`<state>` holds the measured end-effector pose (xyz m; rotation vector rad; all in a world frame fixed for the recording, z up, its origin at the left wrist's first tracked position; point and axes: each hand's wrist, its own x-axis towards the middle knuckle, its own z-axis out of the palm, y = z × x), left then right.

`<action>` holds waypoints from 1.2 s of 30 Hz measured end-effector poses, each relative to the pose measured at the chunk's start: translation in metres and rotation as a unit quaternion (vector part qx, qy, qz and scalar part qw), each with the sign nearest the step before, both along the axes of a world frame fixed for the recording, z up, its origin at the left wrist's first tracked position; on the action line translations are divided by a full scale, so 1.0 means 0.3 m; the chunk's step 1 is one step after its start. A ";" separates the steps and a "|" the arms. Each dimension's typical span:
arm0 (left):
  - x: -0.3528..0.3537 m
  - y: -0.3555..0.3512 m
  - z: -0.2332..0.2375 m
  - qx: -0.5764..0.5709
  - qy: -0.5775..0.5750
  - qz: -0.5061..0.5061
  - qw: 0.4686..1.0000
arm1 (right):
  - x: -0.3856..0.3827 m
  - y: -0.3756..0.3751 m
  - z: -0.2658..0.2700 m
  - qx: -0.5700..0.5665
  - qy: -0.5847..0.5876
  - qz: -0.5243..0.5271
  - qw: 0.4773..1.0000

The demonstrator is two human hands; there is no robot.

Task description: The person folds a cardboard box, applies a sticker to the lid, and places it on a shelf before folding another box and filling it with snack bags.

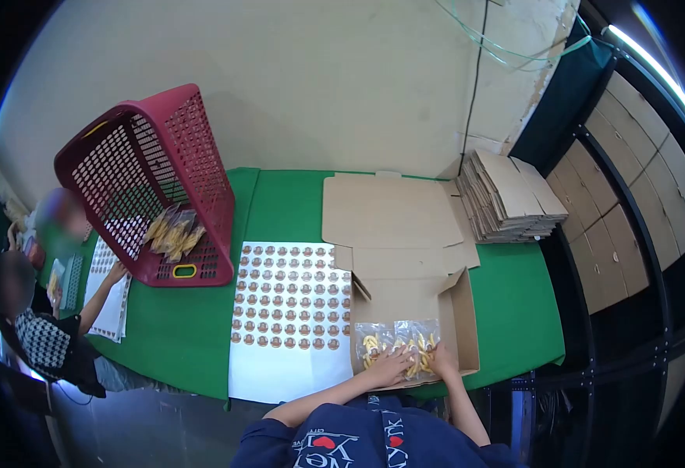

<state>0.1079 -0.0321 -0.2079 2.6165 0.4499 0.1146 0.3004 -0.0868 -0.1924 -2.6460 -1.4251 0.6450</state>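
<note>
Touching bags [399, 337] inside carton [462, 327], left hand [389, 369], right hand [443, 362], fingers' grasp indeterminate, sticker sheet [289, 312] left of carton.

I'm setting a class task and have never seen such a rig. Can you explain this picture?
There is no machine here: a person works with a bare left hand and right hand, and the one picture comes from a camera on that person's head.

On the green-covered table are an open brown cardboard box, a white sheet with rows of round brown prints, a crimson perforated plastic basket and a stack of flat brown cardboard.

Both hands touch clear plastic bags of yellow pieces in the box; how firmly is unclear. Another person is far left.
</note>
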 end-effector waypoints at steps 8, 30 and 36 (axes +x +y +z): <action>-0.202 0.162 0.207 -0.152 -0.281 0.194 0.928 | 0.021 0.031 0.046 -0.004 0.061 0.003 0.998; -1.289 0.989 0.028 -0.407 -0.653 0.561 0.304 | -0.054 0.301 0.065 0.030 0.260 0.093 0.961; -1.387 1.097 0.041 -0.397 -0.671 0.574 0.250 | -0.046 0.329 0.183 -0.148 0.299 0.036 0.942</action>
